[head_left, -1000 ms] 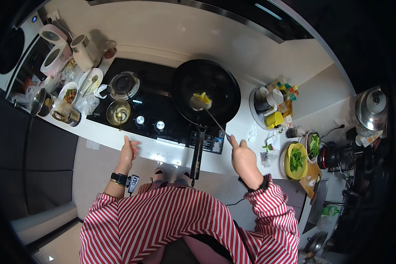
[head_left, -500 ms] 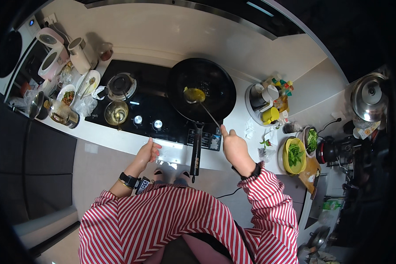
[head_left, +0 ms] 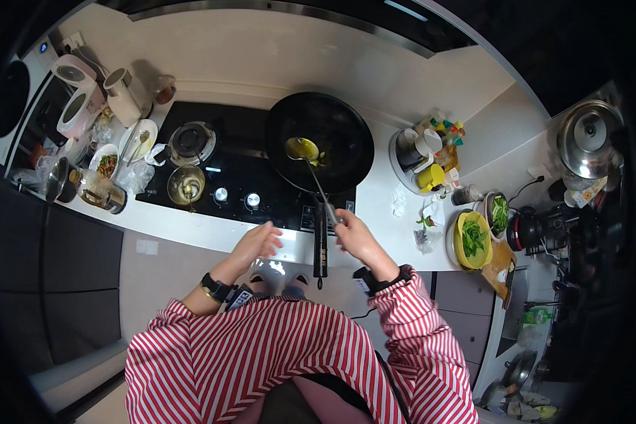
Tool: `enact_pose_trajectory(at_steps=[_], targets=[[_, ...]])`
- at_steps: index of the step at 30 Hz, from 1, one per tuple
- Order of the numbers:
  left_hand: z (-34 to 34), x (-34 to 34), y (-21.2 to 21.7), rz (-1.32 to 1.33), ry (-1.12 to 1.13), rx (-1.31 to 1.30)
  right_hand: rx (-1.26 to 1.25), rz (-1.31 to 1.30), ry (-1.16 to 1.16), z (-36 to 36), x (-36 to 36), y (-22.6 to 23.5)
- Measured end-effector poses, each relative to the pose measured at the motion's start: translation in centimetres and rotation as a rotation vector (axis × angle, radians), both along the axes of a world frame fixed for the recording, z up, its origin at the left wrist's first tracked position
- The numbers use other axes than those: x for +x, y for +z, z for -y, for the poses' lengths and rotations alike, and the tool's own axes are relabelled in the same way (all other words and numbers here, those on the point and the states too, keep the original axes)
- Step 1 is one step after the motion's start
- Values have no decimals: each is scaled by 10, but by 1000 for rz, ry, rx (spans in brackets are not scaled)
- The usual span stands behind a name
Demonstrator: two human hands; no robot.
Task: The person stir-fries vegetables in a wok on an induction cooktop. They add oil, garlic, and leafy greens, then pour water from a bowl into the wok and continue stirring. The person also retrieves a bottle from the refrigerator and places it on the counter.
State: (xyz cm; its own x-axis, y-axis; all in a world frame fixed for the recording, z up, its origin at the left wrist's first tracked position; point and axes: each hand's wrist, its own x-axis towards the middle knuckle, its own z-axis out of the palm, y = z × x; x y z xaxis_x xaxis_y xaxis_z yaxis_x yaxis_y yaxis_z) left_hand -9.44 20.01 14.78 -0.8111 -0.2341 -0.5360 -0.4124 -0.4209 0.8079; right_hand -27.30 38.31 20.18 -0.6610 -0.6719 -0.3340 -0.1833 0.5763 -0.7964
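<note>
A black wok [head_left: 350, 131] stands on the right burner of the black stove, its long handle [head_left: 320, 247] pointing toward me. My right hand [head_left: 359, 237] is closed round the grip of a metal ladle [head_left: 318, 182], just right of the wok handle. The ladle's round head rests low in the wok, over a little yellow, egg-like food [head_left: 319, 160]. My left hand [head_left: 258, 244] hovers at the counter's front edge, below the stove knobs. Its fingers are loosely apart and hold nothing.
A metal bowl [head_left: 186, 185] with a utensil in it sits at the stove's front left. Further left are plates of food and a pink rice cooker [head_left: 78, 112]. On the right stand a seasoning rack [head_left: 403, 166] and a yellow basket [head_left: 466, 260] of green vegetables.
My right hand has drawn in left, toward the wok handle, and the ladle's head has shifted slightly left and tilted. My left hand has moved a little right, its fingers more spread.
</note>
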Motion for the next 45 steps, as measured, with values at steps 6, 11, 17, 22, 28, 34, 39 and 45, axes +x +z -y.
enact_pose_trajectory(at_steps=[6, 11, 17, 22, 28, 34, 39, 45], targets=[[-22, -55, 34, -157, 49, 197, -502, 484, -36, 19, 34, -20], [-5, -53, 35, -32, 61, -31, -193, 300, -390, -3, 32, -49], [30, -38, 70, -42, -39, -321, -225, 707, -403, 4, 51, -28], [48, -21, 114, -103, -35, -359, -142, 636, -276, -6, 12, 21], [46, -7, 141, -107, -4, -312, -77, 463, -207, -22, 18, 32], [34, -7, 144, -99, 5, -271, -94, 407, -180, -59, 27, -9], [20, -12, 143, -117, 2, -253, -197, 504, -136, -81, 9, -53], [12, -21, 148, -133, 34, -207, -290, 712, -72, -89, -30, -52]])
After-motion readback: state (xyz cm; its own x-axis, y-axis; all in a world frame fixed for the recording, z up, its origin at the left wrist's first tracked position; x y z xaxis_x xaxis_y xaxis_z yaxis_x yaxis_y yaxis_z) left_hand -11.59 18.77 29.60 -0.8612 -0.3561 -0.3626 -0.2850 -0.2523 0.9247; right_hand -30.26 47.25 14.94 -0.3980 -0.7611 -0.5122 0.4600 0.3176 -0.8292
